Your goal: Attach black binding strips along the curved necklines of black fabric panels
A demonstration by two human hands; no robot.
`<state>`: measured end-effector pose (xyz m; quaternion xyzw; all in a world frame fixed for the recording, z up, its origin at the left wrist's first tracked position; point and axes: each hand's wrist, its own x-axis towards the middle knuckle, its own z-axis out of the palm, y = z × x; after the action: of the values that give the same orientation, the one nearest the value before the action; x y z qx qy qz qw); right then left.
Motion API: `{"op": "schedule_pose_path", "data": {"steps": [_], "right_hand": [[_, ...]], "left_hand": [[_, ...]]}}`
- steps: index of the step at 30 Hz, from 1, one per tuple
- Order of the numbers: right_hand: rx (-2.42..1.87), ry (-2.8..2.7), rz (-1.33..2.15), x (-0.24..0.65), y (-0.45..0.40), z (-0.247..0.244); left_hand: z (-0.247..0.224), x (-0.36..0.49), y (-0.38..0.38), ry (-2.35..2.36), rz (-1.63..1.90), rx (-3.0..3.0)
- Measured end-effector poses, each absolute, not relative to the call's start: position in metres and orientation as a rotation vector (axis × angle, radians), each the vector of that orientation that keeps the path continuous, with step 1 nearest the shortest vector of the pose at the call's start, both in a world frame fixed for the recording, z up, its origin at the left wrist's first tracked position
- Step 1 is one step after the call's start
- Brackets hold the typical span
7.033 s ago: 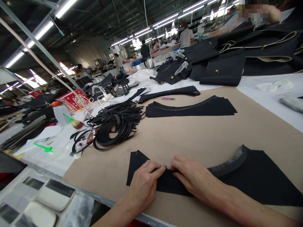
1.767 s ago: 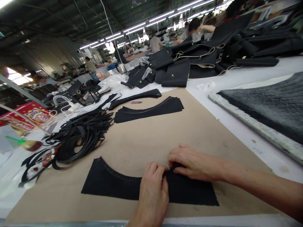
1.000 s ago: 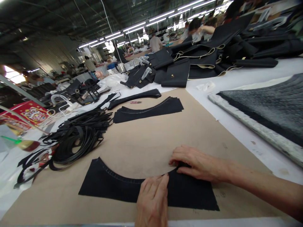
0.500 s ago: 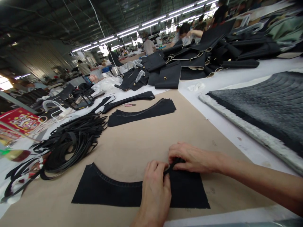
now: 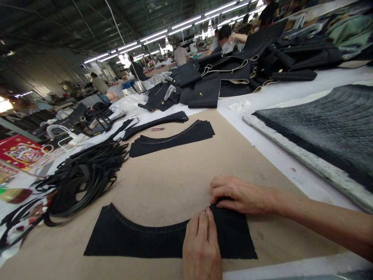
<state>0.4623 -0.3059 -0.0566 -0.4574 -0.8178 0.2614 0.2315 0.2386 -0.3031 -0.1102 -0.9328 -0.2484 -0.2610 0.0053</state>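
Right grip (image 5: 230, 196): narrow, pinched on the curved edge of the black panel (image 5: 136, 245), toward its right end.
Left grip (image 5: 202, 245): fingers straight and together, tips on same edge, just beside right grip; thumb hidden, couldn't tell if it pinched.
Panel: lay flat on the brown sheet (image 5: 163, 175), near side of the bench (image 5: 274, 151), curve facing away from the person.
Curve, left stretch: row of small ticks along a neat edge; judged done.
Curve, right stretch: under the fingers, judged in hand; end covered, so couldn't say how much was left.
Stack (image 5: 177, 139): same ticked curve, judged finished; well apart from panel.
Strips (image 5: 160, 121): thin curved pile behind stack; state unclear.
Snips (image 5: 157, 129): between stack and strips.
Room: most of it away from the person, brown sheet running from curve to stack.
Left limit: coiled cords (image 5: 100, 182), apart from panel's left corner.
Right limit: sheet edge, then white bench top, then the grey-black quilt (image 5: 326, 128).
Near limit: sheet ended close past panel's lower edge; tightest side.
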Motion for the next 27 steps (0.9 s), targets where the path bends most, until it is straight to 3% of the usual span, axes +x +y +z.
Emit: {"op": "schedule_pose_path", "data": {"steps": [6,12,18,27], "right_hand": [[-1.335,-2.254,0.704,0.467,-0.306,-0.051],[-1.383,-2.236,0.731,0.473,-0.303,-0.055],[-1.377,-2.220,0.689,0.477,-0.304,-0.057],[-1.283,-2.279,0.554,0.483,-0.312,-0.059]], "left_hand": [[-0.108,0.230,-0.297,-0.678,-0.846,-3.040],[-0.077,0.255,-0.287,-1.169,-0.780,-3.199],[-0.063,0.279,-0.284,-1.360,-0.565,-3.364],[-0.079,0.279,-0.292,-1.090,-0.740,-3.278]]}}
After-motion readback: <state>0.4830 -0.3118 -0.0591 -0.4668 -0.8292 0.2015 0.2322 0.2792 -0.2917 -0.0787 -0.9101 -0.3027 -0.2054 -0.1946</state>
